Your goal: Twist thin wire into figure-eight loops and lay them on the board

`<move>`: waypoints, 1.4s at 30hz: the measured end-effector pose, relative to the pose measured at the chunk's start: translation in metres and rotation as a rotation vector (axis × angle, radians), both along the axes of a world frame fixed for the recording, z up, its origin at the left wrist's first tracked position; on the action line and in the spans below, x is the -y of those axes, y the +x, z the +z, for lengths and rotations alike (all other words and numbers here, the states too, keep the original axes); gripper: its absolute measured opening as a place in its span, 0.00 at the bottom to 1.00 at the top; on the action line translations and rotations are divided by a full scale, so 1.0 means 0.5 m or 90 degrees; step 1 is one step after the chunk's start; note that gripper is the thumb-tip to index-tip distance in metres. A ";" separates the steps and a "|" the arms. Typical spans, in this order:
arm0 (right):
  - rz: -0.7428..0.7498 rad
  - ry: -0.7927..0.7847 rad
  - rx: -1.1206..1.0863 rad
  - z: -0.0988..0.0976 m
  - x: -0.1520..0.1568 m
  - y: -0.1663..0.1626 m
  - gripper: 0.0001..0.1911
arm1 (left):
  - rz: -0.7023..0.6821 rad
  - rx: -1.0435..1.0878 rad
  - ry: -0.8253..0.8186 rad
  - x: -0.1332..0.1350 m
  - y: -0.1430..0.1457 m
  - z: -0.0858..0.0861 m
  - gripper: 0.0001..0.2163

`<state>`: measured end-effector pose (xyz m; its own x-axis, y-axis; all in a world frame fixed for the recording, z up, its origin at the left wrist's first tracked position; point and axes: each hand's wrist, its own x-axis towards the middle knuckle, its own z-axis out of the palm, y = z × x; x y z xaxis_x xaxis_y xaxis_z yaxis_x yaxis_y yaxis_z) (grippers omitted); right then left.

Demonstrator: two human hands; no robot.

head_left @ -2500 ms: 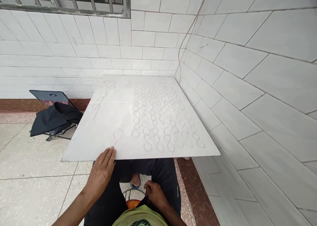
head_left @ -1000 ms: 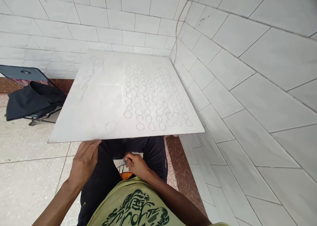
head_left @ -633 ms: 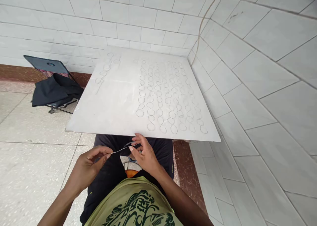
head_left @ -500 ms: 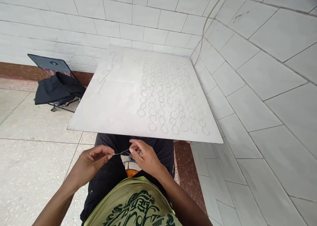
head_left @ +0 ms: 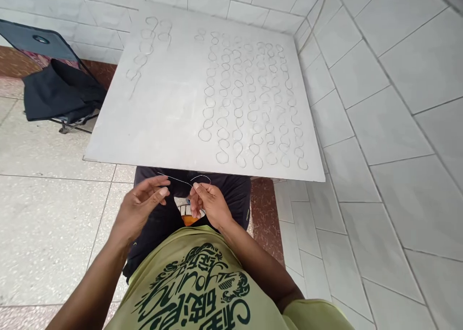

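Observation:
Between the thumb and fingers of my right hand point(head_left: 212, 202) a thin wire point(head_left: 177, 179) is pinched. One end of the wire bends in an open loop above that hand; the other runs nearly straight to the left. My left hand point(head_left: 142, 202) is beside the straight end, thumb and fingers apart, with no grip visible on it. Both hands are over my lap, just below the near edge of a white board point(head_left: 144, 132). On the board's right half lie columns of wire pieces point(head_left: 238, 113) curled in S and figure-eight shapes.
More curled wires point(head_left: 146, 45) lie at the board's upper left. A folding chair point(head_left: 39, 38) with dark cloth point(head_left: 60, 91) stands on the floor to the left. Tiled walls point(head_left: 376, 146) rise behind and to the right. Something orange point(head_left: 188, 219) shows between my legs.
My left hand has released the wire end, its fingers now apart. My right hand now shows the bent loop upward. The view has tilted, so the board and hands appear higher.

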<state>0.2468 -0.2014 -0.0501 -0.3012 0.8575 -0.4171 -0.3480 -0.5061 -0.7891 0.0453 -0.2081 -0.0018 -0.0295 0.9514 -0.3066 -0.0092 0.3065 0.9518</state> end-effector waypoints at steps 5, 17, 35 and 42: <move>0.053 -0.049 -0.064 -0.002 0.012 -0.027 0.26 | -0.052 -0.018 -0.018 0.017 0.051 -0.037 0.19; 0.028 0.246 0.266 -0.007 0.010 0.008 0.10 | -0.154 -0.019 -0.006 -0.010 0.034 -0.026 0.17; -0.009 0.261 0.302 -0.046 0.019 -0.016 0.13 | 0.011 0.048 -0.057 0.025 0.055 -0.058 0.19; 0.004 0.273 0.307 -0.053 0.032 -0.016 0.15 | 0.023 0.057 -0.071 0.017 0.040 -0.070 0.21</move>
<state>0.2389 -0.2176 -0.0764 -0.1716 0.9768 -0.1283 0.0981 -0.1126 -0.9888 0.0650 -0.2164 -0.0369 -0.0316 0.9099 -0.4137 -0.1050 0.4086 0.9066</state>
